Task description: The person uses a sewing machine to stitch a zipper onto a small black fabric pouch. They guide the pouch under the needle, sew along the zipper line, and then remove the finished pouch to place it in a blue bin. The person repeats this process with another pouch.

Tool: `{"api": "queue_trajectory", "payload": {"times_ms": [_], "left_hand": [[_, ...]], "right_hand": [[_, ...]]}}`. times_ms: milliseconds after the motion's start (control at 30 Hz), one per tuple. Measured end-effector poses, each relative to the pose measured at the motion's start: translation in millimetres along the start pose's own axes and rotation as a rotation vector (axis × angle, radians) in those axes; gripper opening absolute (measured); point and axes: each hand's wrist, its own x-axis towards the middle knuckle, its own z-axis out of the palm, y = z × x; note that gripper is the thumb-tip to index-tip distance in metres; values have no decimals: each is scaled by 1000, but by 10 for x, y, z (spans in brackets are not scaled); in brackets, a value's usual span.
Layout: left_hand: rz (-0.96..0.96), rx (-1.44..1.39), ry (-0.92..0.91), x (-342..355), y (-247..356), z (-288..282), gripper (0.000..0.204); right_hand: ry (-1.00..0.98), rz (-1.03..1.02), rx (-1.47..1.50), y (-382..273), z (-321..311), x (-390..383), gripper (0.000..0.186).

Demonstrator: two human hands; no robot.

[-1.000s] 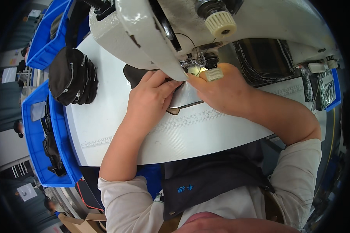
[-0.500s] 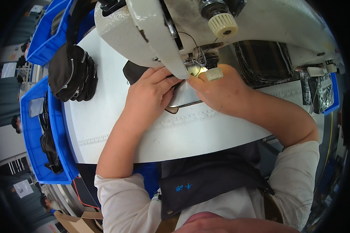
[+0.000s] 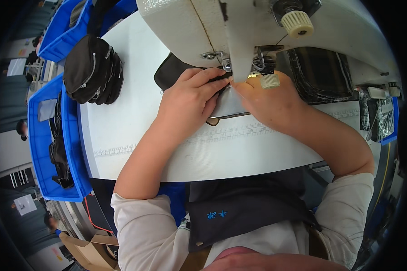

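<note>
A white industrial sewing machine point(image 3: 194, 27) with a cream knurled knob point(image 3: 296, 23) stands over a metal plate point(image 3: 234, 107), its needle area lit. A black fabric piece point(image 3: 168, 70) lies beneath the head. My left hand point(image 3: 190, 97) has its fingers bent together on that piece, left of the needle. My right hand point(image 3: 271, 101) grips the same piece just right of it, thumb tip close to my left fingertips; some fingers are hidden behind the machine. A stack of black zippered pouches point(image 3: 88, 70) sits at the left of the white worktable point(image 3: 144, 144).
Blue bins point(image 3: 78, 174) with black items run along the left edge. Dark layered pieces point(image 3: 319, 72) and clear-wrapped items point(image 3: 377, 117) lie on the right beside another blue bin point(image 3: 395, 115). A cardboard box point(image 3: 88, 250) is at lower left. People are partly visible at far left.
The whole view has shifted, with table and bins higher in the picture and the machine head seen further right. My hands keep about the same grip by the needle.
</note>
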Motion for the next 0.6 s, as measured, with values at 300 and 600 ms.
{"api": "queue_trajectory", "payload": {"times_ms": [300,600], "left_hand": [[-6,89,66,-4,79,46,37],[-117,-184,31,-21,29,-10,31]], "right_hand": [[49,-22,-92,57,60,23,18],[159,-164,67,-31,5,0,29]]}}
